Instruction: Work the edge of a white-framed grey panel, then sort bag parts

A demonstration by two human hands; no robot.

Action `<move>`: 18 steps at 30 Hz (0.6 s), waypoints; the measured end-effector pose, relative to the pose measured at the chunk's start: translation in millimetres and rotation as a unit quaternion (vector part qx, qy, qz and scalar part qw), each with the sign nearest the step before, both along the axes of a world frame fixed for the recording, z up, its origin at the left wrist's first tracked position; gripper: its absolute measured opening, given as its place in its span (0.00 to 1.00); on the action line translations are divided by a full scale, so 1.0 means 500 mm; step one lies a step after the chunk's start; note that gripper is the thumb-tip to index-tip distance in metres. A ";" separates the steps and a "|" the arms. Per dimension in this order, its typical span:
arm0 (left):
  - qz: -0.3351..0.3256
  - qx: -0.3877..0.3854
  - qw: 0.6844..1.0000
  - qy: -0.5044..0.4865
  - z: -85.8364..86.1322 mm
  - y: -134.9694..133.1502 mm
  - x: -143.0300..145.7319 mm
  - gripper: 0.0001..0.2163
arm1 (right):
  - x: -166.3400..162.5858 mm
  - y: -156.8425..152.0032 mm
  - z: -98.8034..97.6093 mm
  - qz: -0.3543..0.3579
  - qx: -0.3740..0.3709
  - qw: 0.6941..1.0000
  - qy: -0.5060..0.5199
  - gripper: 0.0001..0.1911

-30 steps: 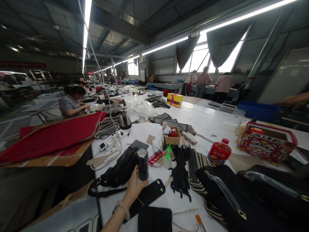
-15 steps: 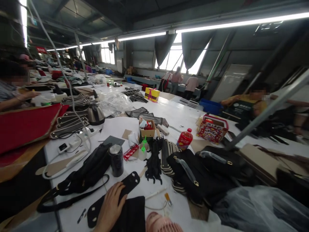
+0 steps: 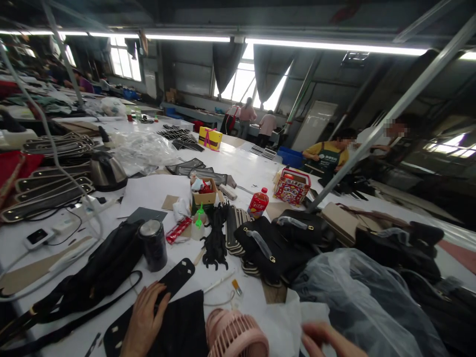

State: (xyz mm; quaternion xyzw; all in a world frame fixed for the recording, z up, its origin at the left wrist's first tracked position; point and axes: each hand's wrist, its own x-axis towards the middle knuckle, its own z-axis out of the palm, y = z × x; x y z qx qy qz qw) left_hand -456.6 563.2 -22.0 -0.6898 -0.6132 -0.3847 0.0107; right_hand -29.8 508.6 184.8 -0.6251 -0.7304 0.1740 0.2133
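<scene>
My left hand [image 3: 143,320] lies flat, fingers spread, on a long black leather piece with punched holes [image 3: 174,280] and the black fabric [image 3: 186,325] beside it, at the near edge of the white table [image 3: 253,173]. A dark metal can [image 3: 153,244] stands just beyond that hand. My right hand [image 3: 329,339] shows blurred at the bottom right, fingers loosely curled, next to a pink desk fan [image 3: 234,334] and clear plastic wrap [image 3: 357,292]; nothing is visibly held in it.
A black bag with strap [image 3: 100,270] lies to the left; black handbags [image 3: 275,243] pile up on the right. A kettle [image 3: 106,171], a small cardboard box [image 3: 204,196], a red bottle [image 3: 258,202] and a glue brush [image 3: 235,285] stand about. Other people work at the far tables.
My left hand let go of the dark can and came down flat on the black leather piece. The view swung right; the pink fan and my right hand came into sight.
</scene>
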 end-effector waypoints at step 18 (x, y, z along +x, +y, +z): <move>-0.012 0.006 0.999 0.043 -0.003 0.003 -0.002 0.19 | 0.184 0.337 0.001 -0.234 0.052 0.964 -0.118 0.10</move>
